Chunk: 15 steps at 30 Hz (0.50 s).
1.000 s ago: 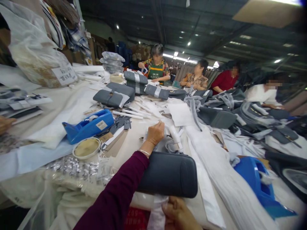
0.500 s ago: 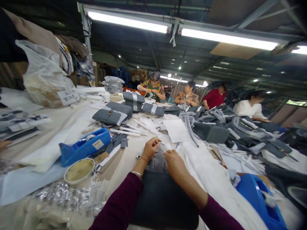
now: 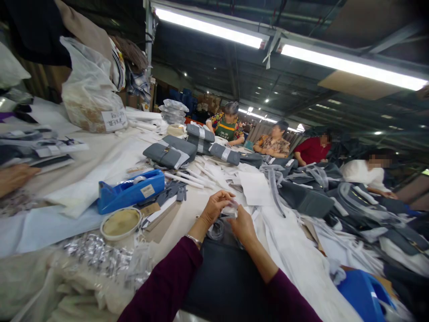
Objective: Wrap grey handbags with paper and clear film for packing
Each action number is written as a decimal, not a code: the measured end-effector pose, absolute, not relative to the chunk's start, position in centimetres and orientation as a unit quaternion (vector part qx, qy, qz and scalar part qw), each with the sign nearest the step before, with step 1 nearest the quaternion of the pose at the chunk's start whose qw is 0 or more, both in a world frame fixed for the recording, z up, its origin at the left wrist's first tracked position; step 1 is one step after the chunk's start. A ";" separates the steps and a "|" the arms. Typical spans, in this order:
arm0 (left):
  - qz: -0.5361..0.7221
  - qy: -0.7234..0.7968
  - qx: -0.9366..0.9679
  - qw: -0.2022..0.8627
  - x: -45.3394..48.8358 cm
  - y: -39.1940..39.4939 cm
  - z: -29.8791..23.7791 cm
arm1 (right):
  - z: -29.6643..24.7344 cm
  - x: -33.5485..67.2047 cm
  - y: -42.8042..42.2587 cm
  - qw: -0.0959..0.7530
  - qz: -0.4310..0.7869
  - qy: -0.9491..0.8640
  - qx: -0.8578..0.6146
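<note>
Above a dark grey bag point(image 3: 224, 277), my left hand point(image 3: 215, 208) and my right hand point(image 3: 243, 226) are close together, both with fingers pinched. Between the fingertips is a small whitish, see-through strip point(image 3: 229, 209), perhaps tape or plastic film; its kind is hard to make out. Under my wrists, at the bag's far end, lies a coil wrapped in clear plastic point(image 3: 216, 229). The bag lies flat in front of me, partly covered by my forearms and sleeves.
Left stand a blue tape dispenser point(image 3: 130, 191) and a round tub point(image 3: 121, 223). Another blue dispenser point(image 3: 363, 293) is at the lower right. Wrapped grey bags point(image 3: 166, 152) and white paper point(image 3: 255, 188) lie beyond. Several people work across the table; another person's hand point(image 3: 16, 179) enters from the left.
The view has swung left and slightly tilted. My hands stay together over the bag, and my left fingers have shifted a little around the strip. Another person's hand reaches further in at left.
</note>
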<state>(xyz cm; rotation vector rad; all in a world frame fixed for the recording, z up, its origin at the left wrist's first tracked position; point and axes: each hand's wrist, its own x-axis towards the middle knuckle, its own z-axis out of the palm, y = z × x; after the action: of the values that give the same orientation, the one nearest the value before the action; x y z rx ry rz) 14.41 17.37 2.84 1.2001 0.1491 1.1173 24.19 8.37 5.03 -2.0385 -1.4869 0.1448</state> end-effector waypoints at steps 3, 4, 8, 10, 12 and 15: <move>0.462 0.032 0.520 0.718 13.9 17.2 3.2 | 5.1 24.4 9.0 0.387 0.161 -0.523 -0.742; 0.465 0.051 0.543 0.697 13.8 17.2 3.3 | 5.2 24.5 9.1 0.408 0.181 -0.509 -0.736; 0.472 0.216 0.668 0.533 14.4 17.1 3.2 | 5.1 25.0 9.1 0.515 0.173 -0.464 -0.700; 0.444 0.246 0.705 0.494 14.8 17.0 2.9 | 5.0 25.4 8.8 0.552 0.138 -0.455 -0.685; 0.405 0.242 0.739 0.481 15.0 16.8 2.6 | 5.0 25.6 8.4 0.563 0.100 -0.464 -0.677; 0.336 0.225 0.785 0.469 15.1 16.9 2.3 | 5.3 25.7 7.6 0.557 0.039 -0.498 -0.664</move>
<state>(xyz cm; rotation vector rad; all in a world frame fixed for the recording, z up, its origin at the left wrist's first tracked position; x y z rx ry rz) 15.05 16.91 2.27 1.9247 0.5510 0.8247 25.74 7.63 5.31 -1.5670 -1.1751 0.0917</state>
